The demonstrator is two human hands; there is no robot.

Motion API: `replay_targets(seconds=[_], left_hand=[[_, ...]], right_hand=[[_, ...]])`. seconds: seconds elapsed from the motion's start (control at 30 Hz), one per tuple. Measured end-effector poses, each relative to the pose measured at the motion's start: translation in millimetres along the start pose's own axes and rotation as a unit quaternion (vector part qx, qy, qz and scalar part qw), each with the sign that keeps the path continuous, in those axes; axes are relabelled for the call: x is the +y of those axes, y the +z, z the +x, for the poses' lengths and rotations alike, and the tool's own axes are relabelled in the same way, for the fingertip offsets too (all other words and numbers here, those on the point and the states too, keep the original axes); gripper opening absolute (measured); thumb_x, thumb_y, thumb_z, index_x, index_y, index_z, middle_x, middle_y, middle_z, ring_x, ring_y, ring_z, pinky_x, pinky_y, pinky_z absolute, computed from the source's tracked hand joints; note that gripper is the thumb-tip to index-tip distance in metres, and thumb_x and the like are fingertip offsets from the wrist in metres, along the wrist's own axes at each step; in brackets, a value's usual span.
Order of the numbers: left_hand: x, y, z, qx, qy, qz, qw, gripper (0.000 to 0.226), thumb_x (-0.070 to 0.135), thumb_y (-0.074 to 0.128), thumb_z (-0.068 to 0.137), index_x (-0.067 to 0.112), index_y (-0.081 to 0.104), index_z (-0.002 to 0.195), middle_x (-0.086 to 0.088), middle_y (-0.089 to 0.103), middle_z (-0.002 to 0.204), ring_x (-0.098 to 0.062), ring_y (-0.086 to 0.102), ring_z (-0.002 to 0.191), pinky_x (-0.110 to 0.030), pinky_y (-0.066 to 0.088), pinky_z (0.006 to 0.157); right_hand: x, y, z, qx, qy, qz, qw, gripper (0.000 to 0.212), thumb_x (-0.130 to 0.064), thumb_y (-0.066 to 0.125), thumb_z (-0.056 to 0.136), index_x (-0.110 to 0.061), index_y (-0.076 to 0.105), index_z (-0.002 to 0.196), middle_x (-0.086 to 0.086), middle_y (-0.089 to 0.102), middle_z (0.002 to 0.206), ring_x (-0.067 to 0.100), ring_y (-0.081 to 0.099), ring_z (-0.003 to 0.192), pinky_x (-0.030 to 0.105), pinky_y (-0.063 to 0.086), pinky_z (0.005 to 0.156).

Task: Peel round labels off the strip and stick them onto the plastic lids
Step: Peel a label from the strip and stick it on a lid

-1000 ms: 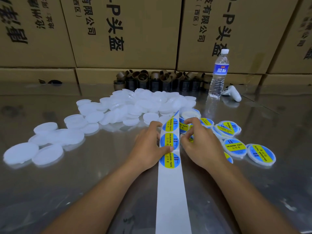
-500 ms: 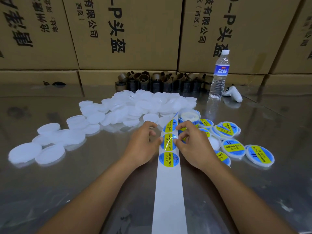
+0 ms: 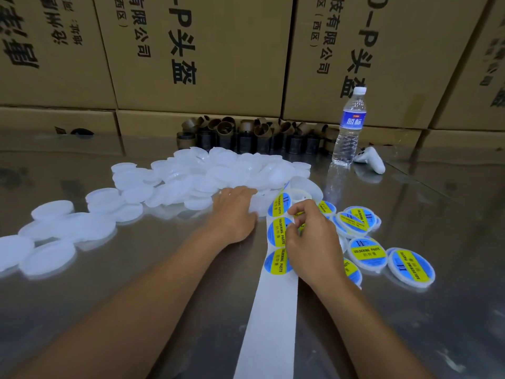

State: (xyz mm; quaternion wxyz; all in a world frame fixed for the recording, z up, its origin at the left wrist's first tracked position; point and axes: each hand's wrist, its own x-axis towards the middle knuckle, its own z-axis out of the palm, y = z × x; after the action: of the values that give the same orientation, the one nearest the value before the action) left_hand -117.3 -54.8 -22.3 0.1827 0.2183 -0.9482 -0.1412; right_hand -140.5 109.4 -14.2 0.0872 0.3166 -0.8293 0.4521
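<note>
A white backing strip (image 3: pixel 269 318) runs from the near edge up the steel table, carrying three blue-and-yellow round labels (image 3: pixel 275 233). My right hand (image 3: pixel 310 239) hovers over the strip's right edge and pinches a peeled label (image 3: pixel 299 214) between thumb and fingertips; the hand hides most of it. My left hand (image 3: pixel 233 212) reaches left of the strip, thumb and fingers around a blank white lid (image 3: pixel 261 205). Behind it lies a heap of blank lids (image 3: pixel 218 170). Several labelled lids (image 3: pixel 367 251) lie to the right of the strip.
More blank lids (image 3: pixel 49 253) are scattered at the left. At the back stand a water bottle (image 3: pixel 349 127), a white controller (image 3: pixel 371 160) and a row of cardboard tubes (image 3: pixel 246 136) against stacked cartons (image 3: pixel 205 50). The tabletop (image 3: pixel 423 324) is reflective steel.
My left hand left the strip and moved forward-left onto a blank lid. My right hand lifted a label off the strip and holds it above the strip's edge.
</note>
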Motion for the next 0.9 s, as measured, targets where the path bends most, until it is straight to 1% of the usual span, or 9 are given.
replay_targets(seconds=[0.1, 0.2, 0.37, 0.5, 0.6, 0.67, 0.77, 0.83, 0.9], left_hand=[[5, 6, 12, -0.028, 0.016, 0.04, 0.999, 0.052, 0.039, 0.049, 0.095, 0.026, 0.038, 0.144, 0.0, 0.042, 0.146, -0.029, 0.028, 0.136, -0.043, 0.018, 0.11], [5, 8, 17, -0.044, 0.007, 0.039, 0.998, 0.044, 0.04, 0.049, 0.094, 0.026, 0.049, 0.135, -0.002, 0.052, 0.136, -0.031, 0.037, 0.13, -0.046, 0.025, 0.109], [8, 3, 12, 0.009, -0.015, 0.002, 1.0, 0.053, 0.044, 0.062, 0.086, 0.025, 0.048, 0.134, -0.006, 0.054, 0.127, -0.03, 0.039, 0.126, -0.041, 0.024, 0.103], [5, -11, -1, 0.05, -0.019, -0.053, 0.997, 0.062, 0.032, 0.07, 0.084, 0.022, 0.042, 0.138, -0.005, 0.047, 0.133, -0.026, 0.036, 0.127, -0.035, 0.022, 0.102], [2, -29, -20, 0.09, 0.014, -0.165, 0.982, 0.066, 0.016, 0.073, 0.081, 0.018, 0.041, 0.138, -0.004, 0.047, 0.131, -0.022, 0.041, 0.123, -0.033, 0.029, 0.104], [3, -39, -37, 0.105, 0.055, -0.231, 0.966, 0.068, 0.007, 0.075, 0.078, 0.018, 0.042, 0.136, 0.001, 0.048, 0.129, -0.015, 0.045, 0.117, -0.022, 0.035, 0.099], [7, -49, -61, 0.11, 0.105, -0.273, 0.95, 0.07, 0.003, 0.077, 0.074, 0.024, 0.044, 0.133, 0.012, 0.05, 0.124, -0.003, 0.047, 0.112, -0.003, 0.033, 0.088], [9, -51, -73, 0.109, 0.129, -0.288, 0.942, 0.071, 0.003, 0.078, 0.073, 0.031, 0.043, 0.129, 0.018, 0.051, 0.124, 0.003, 0.048, 0.113, -0.001, 0.033, 0.089], [10, -50, -82, 0.111, 0.143, -0.299, 0.937, 0.074, 0.003, 0.079, 0.072, 0.039, 0.041, 0.125, 0.023, 0.05, 0.126, 0.007, 0.048, 0.117, -0.003, 0.034, 0.093]], right_hand=[[2, 2, 2, 0.016, 0.008, 0.031, 0.999, 0.019, -0.005, 0.047, 0.09, -0.022, 0.052, 0.099, -0.013, 0.051, 0.073, 0.018, 0.051, 0.069, 0.035, 0.043, 0.065], [2, 4, 3, 0.018, 0.002, 0.036, 0.999, 0.019, -0.006, 0.049, 0.091, -0.024, 0.051, 0.096, -0.016, 0.05, 0.075, 0.015, 0.053, 0.073, 0.03, 0.04, 0.066], [4, 4, 4, 0.026, 0.01, 0.039, 0.999, 0.023, -0.005, 0.047, 0.091, -0.027, 0.048, 0.092, -0.009, 0.056, 0.089, 0.018, 0.056, 0.08, 0.033, 0.043, 0.069], [6, 2, 5, 0.026, 0.014, 0.051, 0.998, 0.028, -0.001, 0.046, 0.089, -0.028, 0.053, 0.088, -0.005, 0.055, 0.087, 0.016, 0.051, 0.071, 0.031, 0.04, 0.065], [6, 2, 8, -0.002, 0.017, 0.064, 0.998, 0.036, 0.002, 0.041, 0.091, -0.027, 0.061, 0.082, 0.006, 0.059, 0.091, 0.012, 0.043, 0.059, 0.027, 0.035, 0.061], [4, 1, 10, -0.022, 0.024, 0.081, 0.996, 0.041, 0.003, 0.038, 0.093, -0.026, 0.064, 0.08, 0.01, 0.062, 0.097, 0.011, 0.044, 0.061, 0.024, 0.037, 0.06], [2, -1, 11, -0.048, 0.045, 0.12, 0.991, 0.039, 0.003, 0.037, 0.094, -0.02, 0.068, 0.091, 0.003, 0.059, 0.087, 0.002, 0.047, 0.056, 0.009, 0.033, 0.051], [-1, -3, 10, -0.063, 0.065, 0.16, 0.983, 0.038, 0.003, 0.037, 0.095, -0.021, 0.066, 0.096, 0.0, 0.062, 0.091, 0.003, 0.059, 0.067, 0.01, 0.044, 0.06], [-3, -4, 10, -0.07, 0.086, 0.191, 0.975, 0.038, 0.002, 0.037, 0.095, -0.023, 0.065, 0.099, 0.003, 0.065, 0.107, 0.02, 0.064, 0.096, 0.027, 0.051, 0.087]])
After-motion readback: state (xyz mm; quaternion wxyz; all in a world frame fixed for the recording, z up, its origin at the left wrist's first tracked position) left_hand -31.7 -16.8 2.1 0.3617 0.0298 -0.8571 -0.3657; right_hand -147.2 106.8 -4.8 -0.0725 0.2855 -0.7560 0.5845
